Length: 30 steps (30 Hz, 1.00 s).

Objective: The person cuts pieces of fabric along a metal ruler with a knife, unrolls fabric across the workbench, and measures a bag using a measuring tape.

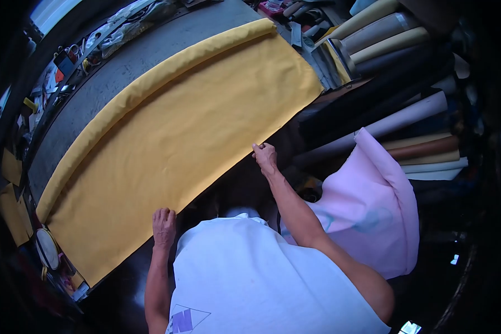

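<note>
A wide yellow sheet [189, 133] lies spread over a dark work table [94, 89], its far side rolled into a long tube. My left hand [164, 225] is at the sheet's near edge, fingers curled over the material there. Farther right along the same edge, my right hand [265, 157] pinches the border between thumb and fingers. Faint creases run across the yellow surface between the two hands and the roll.
To the right, a pink sheet [362, 195] hangs partly rolled, close to my right forearm. Rolls of material [392, 33] are stacked at the upper right. Tools and scissors [72, 51] crowd the table's left side. A round object [47, 249] sits at the lower-left corner.
</note>
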Available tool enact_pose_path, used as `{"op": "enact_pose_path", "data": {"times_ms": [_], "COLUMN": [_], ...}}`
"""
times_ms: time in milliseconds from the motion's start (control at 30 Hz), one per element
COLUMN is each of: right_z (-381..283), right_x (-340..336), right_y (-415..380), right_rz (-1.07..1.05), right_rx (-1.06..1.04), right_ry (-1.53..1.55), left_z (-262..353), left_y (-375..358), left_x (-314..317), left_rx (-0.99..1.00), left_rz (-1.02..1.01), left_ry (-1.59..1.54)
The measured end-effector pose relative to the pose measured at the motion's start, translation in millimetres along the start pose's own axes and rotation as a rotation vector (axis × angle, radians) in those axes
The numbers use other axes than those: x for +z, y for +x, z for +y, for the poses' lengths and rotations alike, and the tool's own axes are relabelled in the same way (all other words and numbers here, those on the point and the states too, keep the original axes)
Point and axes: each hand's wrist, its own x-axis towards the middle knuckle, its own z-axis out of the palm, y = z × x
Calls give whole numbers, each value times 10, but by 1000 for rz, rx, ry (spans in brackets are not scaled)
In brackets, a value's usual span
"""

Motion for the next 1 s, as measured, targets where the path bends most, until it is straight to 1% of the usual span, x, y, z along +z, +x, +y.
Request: {"op": "enact_pose_path", "data": {"times_ms": [67,133,200,267,300,400,433,500,533,600,667,733,800,900,933,1000], "right_z": [-129,-41,146,-27,-58,-272,-336,-571,-644,-776,-859,-828,-900,-909,-792,-590], "right_x": [-51,-81,-31,-168,-222,-507,-626,-898,-1044,-1375,-1718,-2016,-2245,-2399,-2430,-2455], "right_y": [-70,-63,31,-3,40,308,488,887,1167,1761,2372,2996,3345,3504,3582,3715], "right_rz": [-24,-33,-66,-205,-259,-229,-219,-161,-92,57,157,179,140,146,205,203], "right_rx": [-48,-116,-121,-7,-13,25,59,58,46,47,-4,-28,-54,-372,-323,-262], "right_ry": [-1,-28,70,124,123,167,240,414,472,482,429,400,178,-230,-419,-365], "left_z": [2,8,1,-36,-40,-38,-2,80,139,307,446,616,764,1029,1135,1235], "left_y": [-33,-65,-33,-11,-19,67,106,225,320,467,636,815,1022,1277,1320,1419], "left_x": [-11,23,46,62,57,23,21,-30,-28,10,114,232,376,572,608,619], "left_rx": [-9,-13,-17,3,8,-5,-27,-78,-100,-155,-210,-280,-351,-424,-476,-566], "left_rz": [-44,-56,-43,-61,-81,-173,-186,-212,-201,-179,-121,-87,-81,-61,-70,-82], "left_ry": [21,21,19,34,39,33,11,-24,-11,14,27,44,61,88,106,147]}}
